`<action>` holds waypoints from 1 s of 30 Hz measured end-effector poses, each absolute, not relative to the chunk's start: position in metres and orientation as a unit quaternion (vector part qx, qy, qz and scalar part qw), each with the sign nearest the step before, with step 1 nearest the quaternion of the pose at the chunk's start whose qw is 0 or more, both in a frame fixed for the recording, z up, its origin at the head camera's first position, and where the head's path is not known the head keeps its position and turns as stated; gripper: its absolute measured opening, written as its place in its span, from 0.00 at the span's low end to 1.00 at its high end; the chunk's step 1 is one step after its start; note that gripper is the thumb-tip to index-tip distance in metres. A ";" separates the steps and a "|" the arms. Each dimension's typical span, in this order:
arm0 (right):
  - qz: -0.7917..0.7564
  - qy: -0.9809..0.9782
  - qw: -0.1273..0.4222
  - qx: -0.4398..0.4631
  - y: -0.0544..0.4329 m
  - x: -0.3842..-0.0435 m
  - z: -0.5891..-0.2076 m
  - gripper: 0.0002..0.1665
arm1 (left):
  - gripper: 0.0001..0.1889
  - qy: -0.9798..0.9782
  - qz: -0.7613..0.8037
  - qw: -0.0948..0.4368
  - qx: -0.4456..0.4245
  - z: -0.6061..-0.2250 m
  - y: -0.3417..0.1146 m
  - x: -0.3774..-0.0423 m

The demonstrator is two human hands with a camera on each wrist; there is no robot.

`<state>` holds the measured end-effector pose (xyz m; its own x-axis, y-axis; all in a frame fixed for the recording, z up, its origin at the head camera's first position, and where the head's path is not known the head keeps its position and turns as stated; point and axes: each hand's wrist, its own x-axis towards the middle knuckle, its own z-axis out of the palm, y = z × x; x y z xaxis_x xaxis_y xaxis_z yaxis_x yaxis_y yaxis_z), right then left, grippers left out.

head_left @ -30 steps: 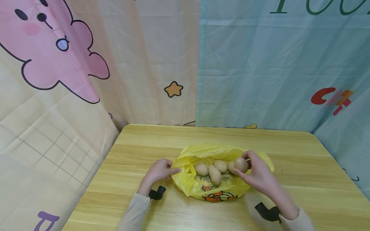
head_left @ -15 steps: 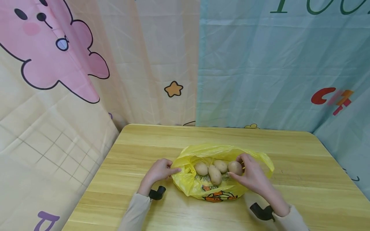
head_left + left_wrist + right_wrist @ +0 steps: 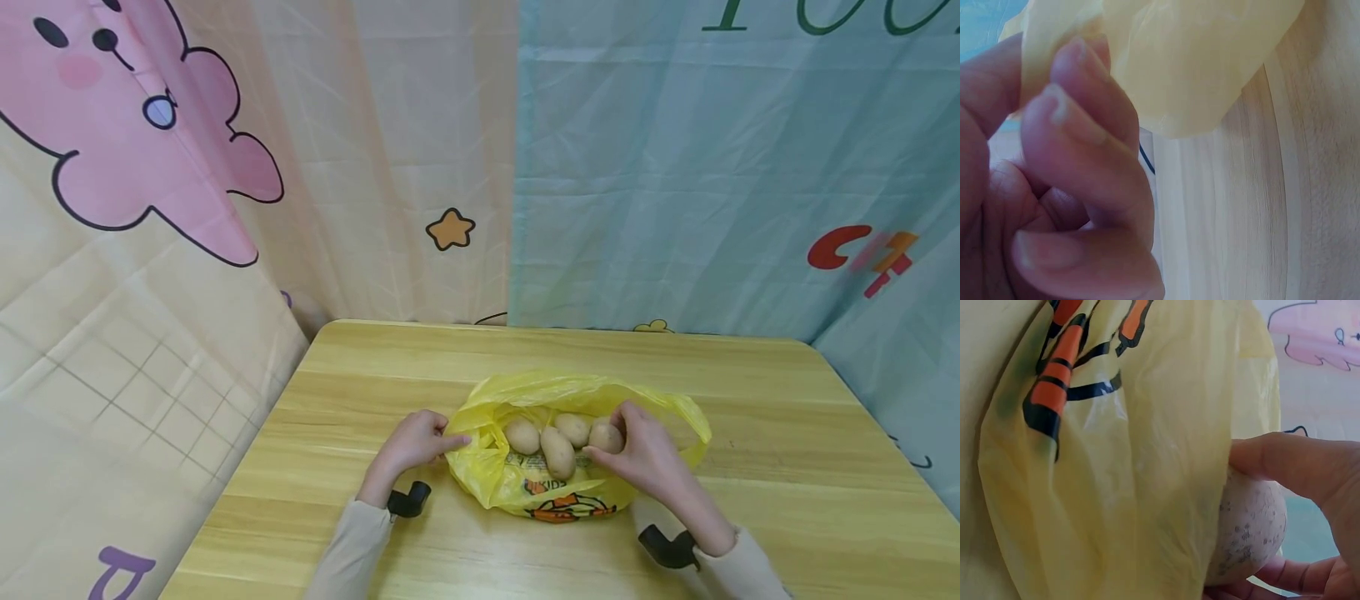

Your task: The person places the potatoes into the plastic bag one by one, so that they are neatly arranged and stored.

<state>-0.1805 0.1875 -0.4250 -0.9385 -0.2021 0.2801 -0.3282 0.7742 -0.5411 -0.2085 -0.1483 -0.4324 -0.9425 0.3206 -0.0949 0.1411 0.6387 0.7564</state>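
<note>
A yellow plastic bag with an orange and black print lies open-mouthed on the wooden table. Several potatoes rest inside it. My left hand pinches the bag's left edge between thumb and fingers; the left wrist view shows the thin plastic at the fingertips, the other fingers curled. At the bag's right side, my right hand holds a potato inside the mouth. In the right wrist view the thumb lies over this speckled potato and fingers are under it, with the bag's wall hiding part of it.
The wooden table extends around the bag. Patterned cloth curtains hang behind the table and along its sides. Black wrist-camera mounts sit at both wrists.
My right hand has moved left and slightly forward, bringing the potato further into the bag beside the others. The left hand keeps its hold on the bag's edge.
</note>
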 end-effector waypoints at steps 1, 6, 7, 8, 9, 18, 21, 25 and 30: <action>0.304 -0.937 0.101 0.139 0.187 -0.181 -0.426 0.27 | 0.16 0.899 0.405 0.110 0.129 -0.432 -0.148 -0.209; 0.296 -0.940 0.101 0.137 0.186 -0.182 -0.430 0.27 | 0.16 0.899 0.403 0.110 0.129 -0.433 -0.149 -0.210; 0.294 -0.940 0.102 0.138 0.186 -0.182 -0.431 0.27 | 0.16 0.900 0.402 0.110 0.129 -0.432 -0.149 -0.210; 0.292 -0.941 0.102 0.139 0.185 -0.183 -0.432 0.27 | 0.16 0.900 0.402 0.109 0.129 -0.432 -0.149 -0.210; 0.292 -0.941 0.101 0.139 0.185 -0.183 -0.433 0.27 | 0.16 0.900 0.402 0.109 0.129 -0.432 -0.149 -0.210; 0.286 -0.945 0.082 0.136 0.182 -0.183 -0.439 0.26 | 0.16 0.900 0.401 0.106 0.131 -0.433 -0.149 -0.210; 0.287 -0.945 0.076 0.135 0.182 -0.183 -0.441 0.26 | 0.16 0.900 0.402 0.107 0.131 -0.433 -0.149 -0.210; 0.287 -0.945 0.072 0.136 0.181 -0.182 -0.443 0.26 | 0.16 0.900 0.402 0.108 0.130 -0.433 -0.149 -0.210; 0.285 -0.947 0.069 0.132 0.181 -0.181 -0.444 0.26 | 0.16 0.902 0.399 0.108 0.128 -0.432 -0.148 -0.209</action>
